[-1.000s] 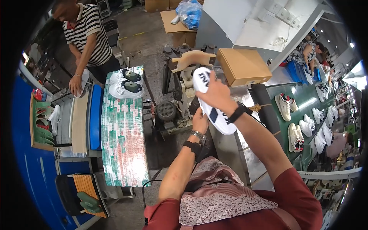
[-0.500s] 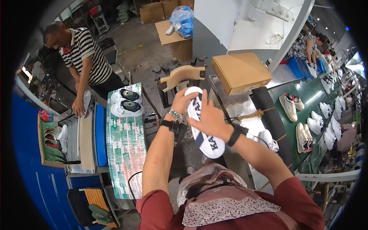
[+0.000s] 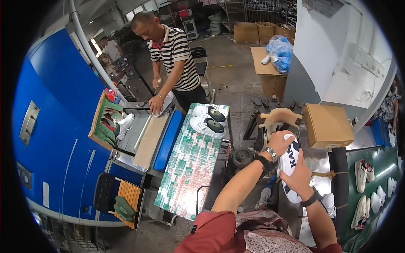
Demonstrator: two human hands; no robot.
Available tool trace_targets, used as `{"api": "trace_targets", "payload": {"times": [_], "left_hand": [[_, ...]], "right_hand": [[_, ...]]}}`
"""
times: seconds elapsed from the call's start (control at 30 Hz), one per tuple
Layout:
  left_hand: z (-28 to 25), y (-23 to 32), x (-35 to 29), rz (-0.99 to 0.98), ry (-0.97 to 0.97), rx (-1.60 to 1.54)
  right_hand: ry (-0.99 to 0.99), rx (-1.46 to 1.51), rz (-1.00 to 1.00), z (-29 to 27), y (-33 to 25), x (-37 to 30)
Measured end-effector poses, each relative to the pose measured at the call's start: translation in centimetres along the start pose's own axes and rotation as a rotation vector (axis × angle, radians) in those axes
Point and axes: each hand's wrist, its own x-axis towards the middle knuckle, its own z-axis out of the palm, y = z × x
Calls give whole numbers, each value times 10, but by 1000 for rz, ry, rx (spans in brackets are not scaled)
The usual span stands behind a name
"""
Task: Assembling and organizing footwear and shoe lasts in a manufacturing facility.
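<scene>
In front of me a white shoe is held with its sole up, showing white rubber with dark bands and dark lettering. My left hand grips its far end. Around the near part of the shoe, my right hand is closed, with fingers along the right side and thumb across the sole. The shoe's upper is hidden beneath. Just beyond my left hand is a machine with a curved tan pad.
White shoes with dark insides stand on a taped table. A cardboard box sits right of the machine. More shoes line a green surface at far right. A co-worker in stripes handles a shoe at a bench, left.
The view has swung left, so the surroundings appear farther right. Both hands keep hold of the shoe; my right hand has shifted from across the sole to its near right side.
</scene>
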Motion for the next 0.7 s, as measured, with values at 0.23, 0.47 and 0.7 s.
{"api": "trace_targets", "payload": {"times": [0.23,0.47,0.7], "left_hand": [[-3,-2,12,-24,-44,-95],[-19,3,49,-214,-552,-291],[18,-13,-8,-79,27,-500]], "right_hand": [[14,-12,11,-1,-7,10],[-30,36,-27,3,-7,5],[-1,97,41,1,2,-1]]}}
